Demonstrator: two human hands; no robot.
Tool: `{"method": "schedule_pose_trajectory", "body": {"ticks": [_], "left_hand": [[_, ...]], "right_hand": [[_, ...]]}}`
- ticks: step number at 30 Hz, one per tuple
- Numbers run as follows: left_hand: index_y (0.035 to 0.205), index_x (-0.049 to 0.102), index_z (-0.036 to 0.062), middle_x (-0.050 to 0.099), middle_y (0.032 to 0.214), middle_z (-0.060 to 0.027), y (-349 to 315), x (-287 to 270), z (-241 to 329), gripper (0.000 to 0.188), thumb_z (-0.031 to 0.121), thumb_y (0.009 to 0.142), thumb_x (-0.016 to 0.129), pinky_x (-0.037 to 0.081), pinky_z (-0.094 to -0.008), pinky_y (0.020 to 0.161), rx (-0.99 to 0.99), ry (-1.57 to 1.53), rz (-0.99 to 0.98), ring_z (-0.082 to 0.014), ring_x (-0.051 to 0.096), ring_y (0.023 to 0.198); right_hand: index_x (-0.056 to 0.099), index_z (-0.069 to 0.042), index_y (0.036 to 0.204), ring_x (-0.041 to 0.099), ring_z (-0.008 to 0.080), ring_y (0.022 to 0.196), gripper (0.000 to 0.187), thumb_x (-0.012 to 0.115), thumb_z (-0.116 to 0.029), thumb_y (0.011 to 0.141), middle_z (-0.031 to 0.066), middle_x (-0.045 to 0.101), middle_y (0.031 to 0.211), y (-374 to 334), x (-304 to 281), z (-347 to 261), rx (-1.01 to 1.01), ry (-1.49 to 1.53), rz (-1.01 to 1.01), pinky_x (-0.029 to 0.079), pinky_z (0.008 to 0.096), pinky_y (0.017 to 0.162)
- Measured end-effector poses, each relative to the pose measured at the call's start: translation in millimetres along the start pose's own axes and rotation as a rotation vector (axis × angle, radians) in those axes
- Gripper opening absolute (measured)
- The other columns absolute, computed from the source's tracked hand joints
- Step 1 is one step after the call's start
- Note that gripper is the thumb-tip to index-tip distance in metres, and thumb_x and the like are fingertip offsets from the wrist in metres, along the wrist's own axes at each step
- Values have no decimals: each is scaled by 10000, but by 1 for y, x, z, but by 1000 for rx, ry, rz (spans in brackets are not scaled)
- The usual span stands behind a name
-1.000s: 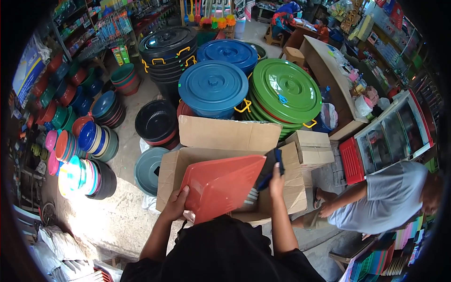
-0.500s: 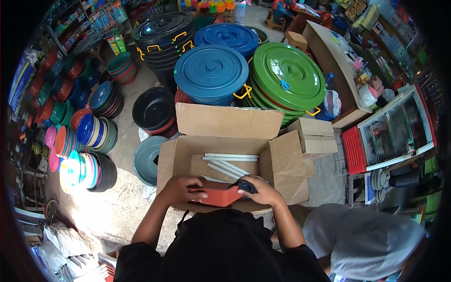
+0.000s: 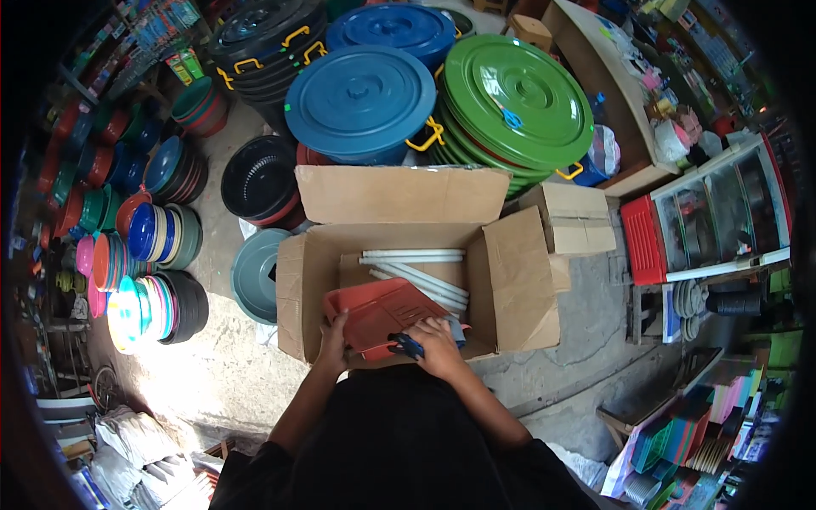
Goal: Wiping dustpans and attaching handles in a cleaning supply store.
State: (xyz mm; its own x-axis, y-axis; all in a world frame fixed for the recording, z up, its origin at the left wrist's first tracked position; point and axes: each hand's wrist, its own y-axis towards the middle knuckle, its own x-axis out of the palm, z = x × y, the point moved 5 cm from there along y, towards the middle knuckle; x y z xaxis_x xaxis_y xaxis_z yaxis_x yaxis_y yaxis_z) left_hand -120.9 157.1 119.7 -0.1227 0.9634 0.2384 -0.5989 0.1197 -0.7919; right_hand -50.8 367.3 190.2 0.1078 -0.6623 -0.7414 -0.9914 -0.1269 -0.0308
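Observation:
Over the open cardboard box, I hold a red plastic piece with raised walls and a slotted part, tilted. My left hand grips its left edge, thumb and fingers closed on it. My right hand is closed at its right end around a small dark blue-black object, whose kind I cannot make out. A greyish bit shows beside the right fingers. Several white tubes lie inside the box, partly hidden by the red piece.
Beyond the box stand large lidded tubs, blue and green, with blue scissors on the green lid. A smaller carton sits at the right. A grey lid and stacked basins are at the left.
The red piece has turned, showing its wide inner face. My right hand has moved nearer and left, across its edge. The person at the right has gone from view.

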Motion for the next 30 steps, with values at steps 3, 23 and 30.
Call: {"method": "schedule_pose_trajectory", "body": {"ticks": [3, 23, 30], "left_hand": [[1403, 281, 120, 481, 1325, -133, 30, -19, -33, 614, 277, 918, 623, 527, -529, 892, -208, -197, -293, -289, 575, 1133], [1524, 75, 76, 343, 1437, -165, 60, -69, -129, 990, -56, 721, 640, 458, -373, 997, 244, 245, 363, -287, 439, 1278], [1514, 141, 51, 324, 1451, -151, 69, -75, -175, 924, -41, 740, 636, 305, -356, 1099, 323, 319, 541, -256, 350, 1334]], "right_hand": [[630, -102, 1131, 542, 280, 1077, 513, 728, -44, 631, 89, 632, 1093, -5, 5, -1, -1, 6, -62, 351, 418, 949], [617, -61, 1167, 627, 381, 1072, 392, 664, -204, 805, 234, 665, 1094, -75, 96, 256, 834, 360, -65, 505, 449, 888], [615, -56, 1138, 622, 380, 1061, 488, 731, -358, 773, 216, 658, 1106, -41, 211, 353, 869, 142, -356, 497, 453, 912]]}}
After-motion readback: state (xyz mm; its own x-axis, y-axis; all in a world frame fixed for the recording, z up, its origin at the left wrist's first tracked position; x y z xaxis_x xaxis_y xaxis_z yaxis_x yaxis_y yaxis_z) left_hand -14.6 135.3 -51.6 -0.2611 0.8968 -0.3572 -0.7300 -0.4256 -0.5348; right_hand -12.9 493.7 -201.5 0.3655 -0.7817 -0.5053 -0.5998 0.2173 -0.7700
